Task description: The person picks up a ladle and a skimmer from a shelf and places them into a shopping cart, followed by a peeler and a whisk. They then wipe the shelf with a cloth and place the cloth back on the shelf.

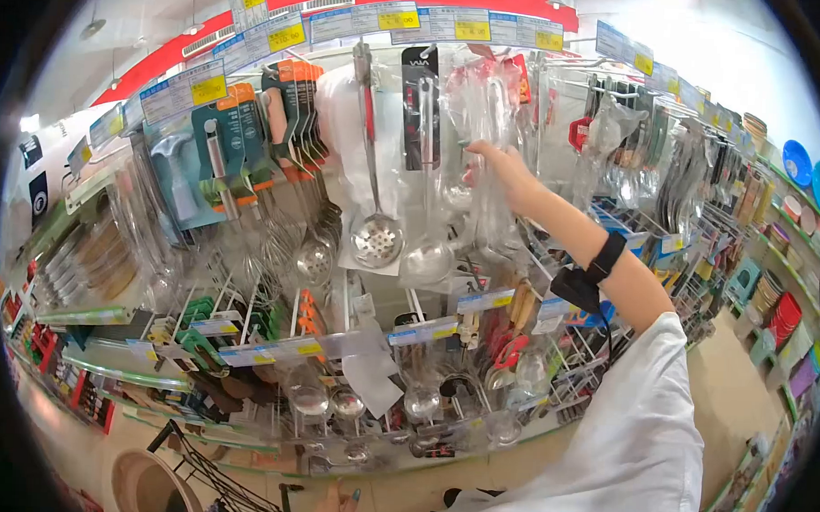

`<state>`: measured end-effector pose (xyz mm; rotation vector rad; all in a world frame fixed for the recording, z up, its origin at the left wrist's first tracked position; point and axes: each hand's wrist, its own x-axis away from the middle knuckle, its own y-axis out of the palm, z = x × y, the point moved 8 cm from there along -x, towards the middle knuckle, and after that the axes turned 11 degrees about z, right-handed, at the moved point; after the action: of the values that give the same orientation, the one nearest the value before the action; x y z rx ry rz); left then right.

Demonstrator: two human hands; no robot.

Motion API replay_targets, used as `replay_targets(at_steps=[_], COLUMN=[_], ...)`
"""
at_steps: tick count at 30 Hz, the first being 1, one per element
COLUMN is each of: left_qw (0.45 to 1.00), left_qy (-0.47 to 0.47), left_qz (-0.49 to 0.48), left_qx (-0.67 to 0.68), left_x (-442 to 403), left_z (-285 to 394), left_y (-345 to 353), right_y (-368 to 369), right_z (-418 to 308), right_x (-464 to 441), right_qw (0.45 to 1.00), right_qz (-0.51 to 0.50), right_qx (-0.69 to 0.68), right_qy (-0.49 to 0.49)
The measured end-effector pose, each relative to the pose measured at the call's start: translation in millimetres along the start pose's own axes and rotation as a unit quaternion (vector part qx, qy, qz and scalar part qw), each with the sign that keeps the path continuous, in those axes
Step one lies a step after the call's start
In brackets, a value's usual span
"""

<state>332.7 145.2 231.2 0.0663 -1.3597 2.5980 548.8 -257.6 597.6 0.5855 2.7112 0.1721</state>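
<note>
From my end, I see the right hand [509,175] up at a clear-wrapped bundle of utensils [493,101], which hangs in the upper row of the rack, to the right of a black-backed card [421,121] and a slotted skimmer [377,240]. I judge the bundle light, with stiff utensils inside a soft, slippery wrap that could slide or crumple under a loose pinch. I'd take hold high on the handles, just below where they hang, squeezing through the plastic onto something firm; nothing there looks fragile, though the wrap might tear or snag on its neighbours. The right arm reaches up and forward from a white sleeve [639,417], elbow bent, with a black strap [607,256] around the forearm and the fingers pointing left across the wrap. That grip looks partly curled, thumb side uppermost, but I cannot tell whether it has closed on a handle or only touches plastic. The left hand [333,506] sits low, cut off by the bottom edge, near a black wire basket [224,486]; I cannot tell its hold.
</note>
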Motion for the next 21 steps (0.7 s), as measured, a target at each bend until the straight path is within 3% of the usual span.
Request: replay_targets(at_steps=[5,7,11,13,15,17,19,21], left_qw=[0.999,0.999,0.999,0.999,0.993,0.997,0.999,0.997], left_qy=[0.024,0.035,0.001,-0.003,0.116,0.07,0.02,0.044], left_qz=[0.005,0.011,-0.034,-0.034,0.037,0.031,0.022,0.058], left_qx=[0.025,0.032,0.012,0.014,0.005,0.017,0.031,0.034], left_x=[-9,-13,-14,-11,-6,0,6,6], left_z=[30,34,35,29,29,53,49,27], left_y=[-2,0,11,16,20,3,5,20], right_y=[-14,-15,-16,-11,-7,-4,1,-4], right_z=[-35,-40,-58,-59,-65,-70,-56,-48], right_x=[42,55,76,81,83,91,100,90], right_qw=[0.997,0.998,0.992,0.961,0.954,0.953,0.957,0.979], right_qz=[-0.038,-0.061,-0.099,-0.179,-0.209,-0.229,-0.213,-0.145], right_qx=[0.064,0.009,-0.048,-0.148,-0.158,-0.161,-0.155,-0.126], right_qy=[-0.031,0.028,0.056,0.148,0.146,0.114,0.119,0.066])
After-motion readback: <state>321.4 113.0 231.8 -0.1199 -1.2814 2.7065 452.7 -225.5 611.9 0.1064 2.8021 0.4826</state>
